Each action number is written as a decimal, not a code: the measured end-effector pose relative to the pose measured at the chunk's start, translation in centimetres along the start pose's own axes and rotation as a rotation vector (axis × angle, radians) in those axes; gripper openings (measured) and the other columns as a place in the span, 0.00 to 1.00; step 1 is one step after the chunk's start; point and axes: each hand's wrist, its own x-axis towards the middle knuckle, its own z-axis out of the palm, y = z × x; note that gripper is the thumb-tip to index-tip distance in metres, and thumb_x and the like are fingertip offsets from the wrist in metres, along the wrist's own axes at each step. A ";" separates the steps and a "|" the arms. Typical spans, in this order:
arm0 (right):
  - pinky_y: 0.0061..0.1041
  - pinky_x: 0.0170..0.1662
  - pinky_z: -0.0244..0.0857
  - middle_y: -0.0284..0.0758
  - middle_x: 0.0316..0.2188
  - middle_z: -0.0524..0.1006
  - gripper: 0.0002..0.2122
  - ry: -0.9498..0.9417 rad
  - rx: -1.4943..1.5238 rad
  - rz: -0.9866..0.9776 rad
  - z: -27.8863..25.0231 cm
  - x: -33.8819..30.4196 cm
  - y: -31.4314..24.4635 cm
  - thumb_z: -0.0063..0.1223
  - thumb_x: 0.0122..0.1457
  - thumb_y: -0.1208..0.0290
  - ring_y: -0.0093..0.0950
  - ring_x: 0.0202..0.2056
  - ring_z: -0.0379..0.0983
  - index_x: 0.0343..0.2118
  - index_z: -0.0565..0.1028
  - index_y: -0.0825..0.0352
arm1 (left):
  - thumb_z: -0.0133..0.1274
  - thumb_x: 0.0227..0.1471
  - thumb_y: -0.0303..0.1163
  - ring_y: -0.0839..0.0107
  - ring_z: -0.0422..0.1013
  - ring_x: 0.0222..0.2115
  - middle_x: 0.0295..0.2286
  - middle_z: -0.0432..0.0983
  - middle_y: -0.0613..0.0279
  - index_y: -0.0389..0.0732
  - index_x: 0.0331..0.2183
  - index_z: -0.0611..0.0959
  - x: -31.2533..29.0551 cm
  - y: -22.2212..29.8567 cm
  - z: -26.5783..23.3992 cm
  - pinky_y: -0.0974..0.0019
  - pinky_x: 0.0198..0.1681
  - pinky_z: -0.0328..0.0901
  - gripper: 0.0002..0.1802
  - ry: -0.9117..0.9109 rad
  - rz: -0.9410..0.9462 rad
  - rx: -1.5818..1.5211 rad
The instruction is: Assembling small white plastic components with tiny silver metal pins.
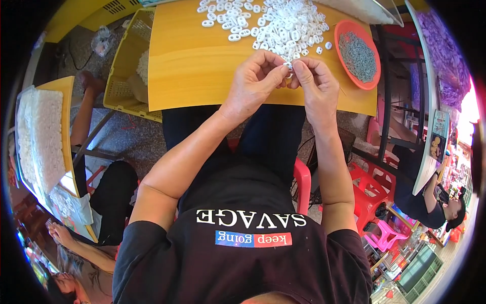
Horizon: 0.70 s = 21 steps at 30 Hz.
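My left hand (258,81) and my right hand (318,86) meet over the near part of the yellow-orange table top. Both are closed in a pinch, thumbs against fingers, around a small white plastic piece (288,65). The fingers cover most of that piece, and whether a pin is in it I cannot tell. Just beyond my fingertips spreads a heap of white oval plastic pieces (291,28), many with two holes. To the right of my right hand, a red-orange bowl (375,76) holds many small grey metal pins or screws (357,57).
A yellow plastic crate (117,83) stands left of the table (197,86). Further left, another table bears a bag of white pieces (43,137). A person sits at lower left, another at far right. Red plastic stools (372,190) stand at right.
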 end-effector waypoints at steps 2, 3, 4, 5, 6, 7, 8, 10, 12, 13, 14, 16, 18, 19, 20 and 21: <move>0.14 0.30 0.64 0.31 0.27 0.76 0.07 0.004 -0.005 0.001 0.1 -0.1 0.0 0.54 0.59 0.72 0.15 0.25 0.69 0.35 0.74 0.71 | 0.52 0.56 0.28 0.81 0.69 0.28 0.27 0.74 0.66 0.36 0.35 0.75 0.0 0.0 0.1 0.76 0.34 0.65 0.06 0.006 -0.003 -0.006; 0.14 0.30 0.65 0.31 0.27 0.76 0.07 0.014 -0.016 -0.007 0.2 -0.2 -0.1 0.54 0.59 0.72 0.15 0.26 0.69 0.34 0.74 0.71 | 0.53 0.56 0.28 0.82 0.68 0.28 0.27 0.73 0.67 0.36 0.34 0.74 0.0 0.0 0.2 0.77 0.33 0.64 0.07 0.010 -0.006 -0.014; 0.14 0.30 0.65 0.31 0.27 0.76 0.07 0.023 -0.028 -0.016 0.2 -0.2 -0.1 0.54 0.59 0.72 0.15 0.26 0.69 0.34 0.74 0.71 | 0.53 0.56 0.28 0.82 0.68 0.28 0.27 0.73 0.67 0.36 0.34 0.74 0.0 0.0 0.2 0.77 0.33 0.64 0.07 0.008 -0.006 -0.015; 0.14 0.30 0.65 0.31 0.27 0.76 0.07 0.025 -0.028 -0.017 0.4 -0.2 0.0 0.54 0.59 0.72 0.15 0.26 0.69 0.34 0.74 0.71 | 0.53 0.56 0.28 0.81 0.69 0.28 0.27 0.74 0.66 0.36 0.35 0.75 0.0 -0.1 0.2 0.77 0.33 0.65 0.06 0.014 -0.010 -0.010; 0.14 0.30 0.65 0.31 0.26 0.76 0.06 0.025 -0.031 -0.030 0.5 -0.2 0.2 0.54 0.59 0.73 0.15 0.26 0.69 0.34 0.74 0.71 | 0.52 0.56 0.28 0.80 0.69 0.28 0.27 0.74 0.66 0.36 0.35 0.75 0.0 -0.1 0.1 0.76 0.34 0.65 0.06 0.021 -0.014 -0.006; 0.14 0.30 0.65 0.31 0.26 0.76 0.06 0.027 -0.034 -0.043 0.6 -0.2 0.3 0.54 0.59 0.73 0.15 0.26 0.70 0.33 0.74 0.71 | 0.52 0.56 0.28 0.80 0.69 0.28 0.27 0.74 0.66 0.36 0.35 0.75 -0.1 0.0 0.1 0.76 0.34 0.65 0.06 0.019 -0.014 -0.006; 0.14 0.30 0.65 0.31 0.26 0.76 0.06 0.033 -0.033 -0.048 0.6 -0.2 0.5 0.54 0.59 0.73 0.15 0.26 0.70 0.33 0.74 0.71 | 0.53 0.56 0.28 0.80 0.70 0.28 0.28 0.74 0.65 0.36 0.35 0.75 -0.1 0.1 0.2 0.76 0.34 0.65 0.06 0.018 -0.023 -0.021; 0.15 0.31 0.66 0.31 0.26 0.76 0.04 0.046 0.013 -0.076 0.6 -0.2 0.8 0.54 0.59 0.75 0.16 0.26 0.70 0.33 0.74 0.71 | 0.53 0.56 0.28 0.80 0.70 0.28 0.28 0.75 0.65 0.36 0.35 0.75 0.0 0.2 0.3 0.76 0.34 0.65 0.07 0.007 -0.031 -0.033; 0.15 0.31 0.66 0.31 0.25 0.76 0.04 0.051 0.025 -0.079 1.2 0.0 0.8 0.53 0.59 0.75 0.16 0.26 0.71 0.32 0.74 0.71 | 0.53 0.56 0.28 0.80 0.70 0.28 0.28 0.75 0.65 0.35 0.35 0.75 0.0 0.0 0.2 0.76 0.34 0.65 0.07 0.050 -0.020 -0.008; 0.16 0.31 0.66 0.31 0.25 0.76 0.04 0.054 0.038 -0.080 1.3 0.1 0.7 0.53 0.59 0.76 0.16 0.26 0.71 0.32 0.74 0.71 | 0.53 0.56 0.28 0.80 0.70 0.28 0.28 0.75 0.65 0.35 0.35 0.75 0.1 0.0 0.2 0.76 0.34 0.65 0.07 0.042 -0.018 -0.008; 0.16 0.31 0.66 0.31 0.25 0.76 0.04 0.045 0.039 -0.058 1.4 0.2 0.4 0.54 0.59 0.76 0.17 0.26 0.72 0.32 0.74 0.71 | 0.53 0.56 0.28 0.80 0.70 0.28 0.28 0.75 0.64 0.35 0.34 0.75 0.2 0.0 0.2 0.76 0.34 0.65 0.06 0.056 -0.017 -0.032; 0.16 0.31 0.67 0.31 0.25 0.76 0.04 0.037 0.026 -0.035 1.3 0.4 0.0 0.54 0.59 0.76 0.17 0.26 0.72 0.32 0.74 0.71 | 0.52 0.56 0.28 0.80 0.70 0.28 0.27 0.75 0.64 0.35 0.34 0.74 0.3 0.1 0.2 0.76 0.34 0.65 0.06 0.059 -0.012 -0.054; 0.16 0.31 0.67 0.31 0.24 0.76 0.04 0.026 0.014 -0.011 0.9 0.4 -0.4 0.54 0.58 0.76 0.17 0.26 0.72 0.31 0.74 0.71 | 0.52 0.56 0.28 0.80 0.69 0.27 0.27 0.75 0.64 0.35 0.34 0.75 0.3 -0.1 0.0 0.76 0.33 0.65 0.06 0.082 -0.018 -0.022; 0.16 0.31 0.67 0.31 0.25 0.76 0.04 -0.008 -0.036 -0.013 0.5 0.4 -0.7 0.55 0.58 0.76 0.17 0.26 0.72 0.31 0.74 0.72 | 0.52 0.56 0.28 0.80 0.69 0.27 0.27 0.75 0.64 0.35 0.34 0.75 0.3 -0.1 -0.1 0.76 0.33 0.65 0.06 0.076 -0.012 -0.018; 0.16 0.31 0.67 0.31 0.25 0.76 0.05 -0.041 -0.086 -0.013 0.1 0.4 -0.9 0.55 0.58 0.76 0.17 0.26 0.72 0.31 0.74 0.72 | 0.52 0.56 0.28 0.80 0.69 0.27 0.26 0.74 0.64 0.35 0.34 0.75 0.3 0.0 0.0 0.75 0.32 0.65 0.06 0.067 -0.023 -0.039; 0.16 0.31 0.67 0.31 0.25 0.76 0.05 -0.037 -0.084 -0.020 -0.2 0.3 -1.2 0.55 0.58 0.76 0.17 0.26 0.72 0.31 0.74 0.72 | 0.52 0.56 0.28 0.80 0.69 0.27 0.26 0.74 0.65 0.35 0.34 0.75 0.2 0.1 0.1 0.75 0.32 0.65 0.06 0.059 -0.033 -0.059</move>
